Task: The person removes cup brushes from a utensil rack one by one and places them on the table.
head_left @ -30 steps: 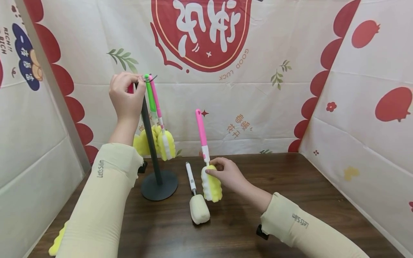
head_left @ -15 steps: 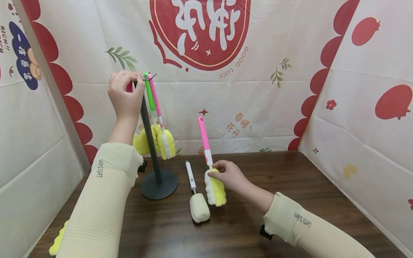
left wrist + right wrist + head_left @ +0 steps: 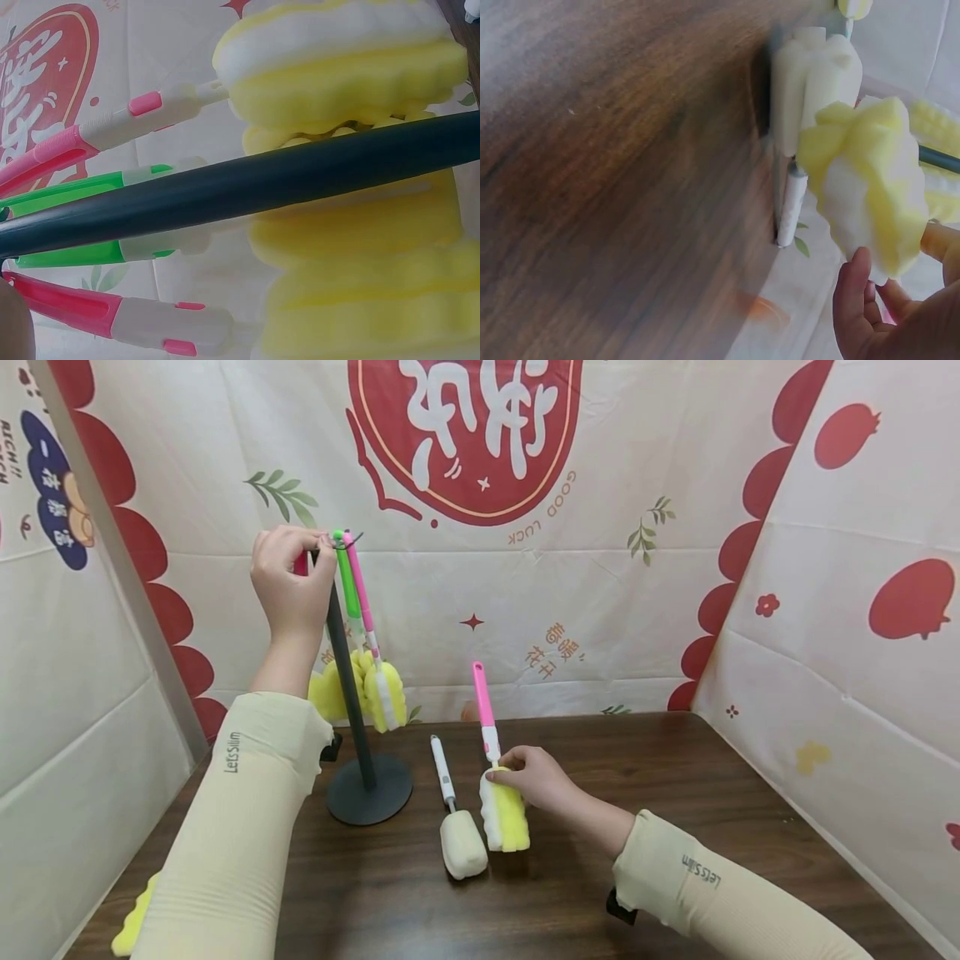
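Observation:
In the head view my left hand (image 3: pixel 292 581) pinches the top of a black hanging stand (image 3: pixel 349 685), by its dark hooks. Several sponge bottle brushes hang there, among them a pink-handled brush (image 3: pixel 362 585) and a green-handled brush (image 3: pixel 75 191). The left wrist view shows another pink-handled brush (image 3: pixel 67 300) close to my thumb. My right hand (image 3: pixel 540 777) holds a separate pink-handled bottle brush (image 3: pixel 510 818) by the top of its yellow-and-white sponge, handle upward. The right wrist view shows fingertips and thumb on that sponge (image 3: pixel 870 187); whether it touches the table cannot be told.
A bottle brush with a white handle and cream sponge (image 3: pixel 463 843) lies on the brown wooden table (image 3: pixel 675 843), left of the held brush. Part of a yellow sponge (image 3: pixel 135 918) shows beside my left sleeve. Printed cloth (image 3: pixel 637 610) encloses the table's back and sides.
My right hand has lowered the pink-handled brush and shifted it slightly to the right, toward the table. My left hand has stayed at the top of the stand.

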The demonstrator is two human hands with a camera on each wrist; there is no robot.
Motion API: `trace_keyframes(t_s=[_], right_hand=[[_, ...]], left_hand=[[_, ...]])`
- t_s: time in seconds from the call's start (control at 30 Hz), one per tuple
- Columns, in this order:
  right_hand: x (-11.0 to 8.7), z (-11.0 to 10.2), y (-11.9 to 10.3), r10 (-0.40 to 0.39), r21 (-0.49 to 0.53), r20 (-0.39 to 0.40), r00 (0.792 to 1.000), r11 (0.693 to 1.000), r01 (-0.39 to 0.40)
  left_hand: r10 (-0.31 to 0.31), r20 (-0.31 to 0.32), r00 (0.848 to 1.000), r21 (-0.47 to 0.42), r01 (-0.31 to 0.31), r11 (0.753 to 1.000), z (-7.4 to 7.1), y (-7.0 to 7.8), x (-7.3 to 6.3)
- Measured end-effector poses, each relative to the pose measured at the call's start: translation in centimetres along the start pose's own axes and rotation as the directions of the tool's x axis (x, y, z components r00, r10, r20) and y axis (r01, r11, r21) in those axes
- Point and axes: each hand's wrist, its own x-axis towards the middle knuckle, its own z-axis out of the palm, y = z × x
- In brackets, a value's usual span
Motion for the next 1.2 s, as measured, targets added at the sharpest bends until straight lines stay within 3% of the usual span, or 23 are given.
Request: trace_keyframes(t_s=[0.27, 0.63, 1.2], right_hand=[[0.3, 0.5, 0.9, 0.054, 0.001, 0.015, 0.998, 0.999, -0.054], [0.2, 0.8, 1.3, 0.096, 0.019, 0.060, 0.994, 0.995, -0.097], [1.0, 1.5, 2.7, 0.153, -0.075, 0.069, 0.986, 0.986, -0.147]], left_hand=[[0.020, -0.005, 1.000, -0.002, -0.020, 1.000, 0.0, -0.1, 0.0], [0.002, -0.003, 1.000, -0.012, -0.002, 1.000, 0.1, -0.1, 0.1], [0.002, -0.012, 1.000, -0.019, -0.002, 1.000, 0.1, -0.1, 0.1]])
